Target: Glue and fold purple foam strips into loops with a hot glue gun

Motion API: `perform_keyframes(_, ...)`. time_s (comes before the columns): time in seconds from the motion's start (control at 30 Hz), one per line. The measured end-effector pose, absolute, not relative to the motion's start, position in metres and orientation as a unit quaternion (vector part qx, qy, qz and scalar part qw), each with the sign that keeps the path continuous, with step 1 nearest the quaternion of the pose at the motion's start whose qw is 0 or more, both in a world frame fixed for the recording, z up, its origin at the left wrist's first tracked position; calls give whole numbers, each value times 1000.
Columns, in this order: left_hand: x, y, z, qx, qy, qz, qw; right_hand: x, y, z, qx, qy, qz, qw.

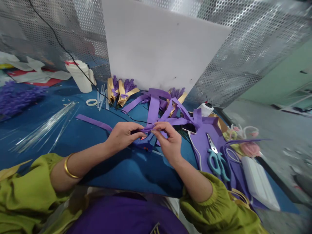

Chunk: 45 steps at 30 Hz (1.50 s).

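Both hands meet over the blue table, pinching a purple ribbon (94, 121) whose tail runs out to the left. My left hand (124, 134) has its thumb and fingers closed on one part of the ribbon. Right beside it, my right hand (168, 139) grips the same folded piece between thumb and fingers. Beneath the hands is a dark blue tool (143, 145), mostly hidden. More purple strips (154, 105) lie looped just behind. Small lavender bunches in tan wrapping (123, 94) stand beyond them.
Teal-handled scissors (215, 159) and a phone (189, 127) with a white cable lie at the right. A white cup (81, 78), a tape ring (91, 102), clear sticks (46, 125) and purple flowers (17, 97) are at the left. A white board (161, 45) stands behind.
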<state>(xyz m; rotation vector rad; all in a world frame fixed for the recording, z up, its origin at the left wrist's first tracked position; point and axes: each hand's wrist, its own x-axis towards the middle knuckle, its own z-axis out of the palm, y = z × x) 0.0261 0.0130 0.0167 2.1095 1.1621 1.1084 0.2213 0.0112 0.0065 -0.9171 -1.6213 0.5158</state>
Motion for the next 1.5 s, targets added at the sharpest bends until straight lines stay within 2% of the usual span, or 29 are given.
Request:
perform_keyframes(0.2, 28, 9, 19, 756, 435, 407, 269, 219, 10, 7, -418, -637, 329, 558)
perform_keyframes(0.57, 28, 5, 20, 749, 444, 403, 282, 217, 7, 7, -434, -617, 358, 551)
perform_keyframes(1.07, 29, 2, 19, 725, 448, 416, 318, 214, 6, 0, -407, -574, 392, 593)
perform_keyframes(1.4, 28, 1, 16, 779, 412, 430, 194, 212, 2, 9, -380, -612, 393, 572)
perform_keyframes(1.5, 29, 0, 15, 783, 416, 424, 185, 212, 2, 8, -386, -614, 378, 576)
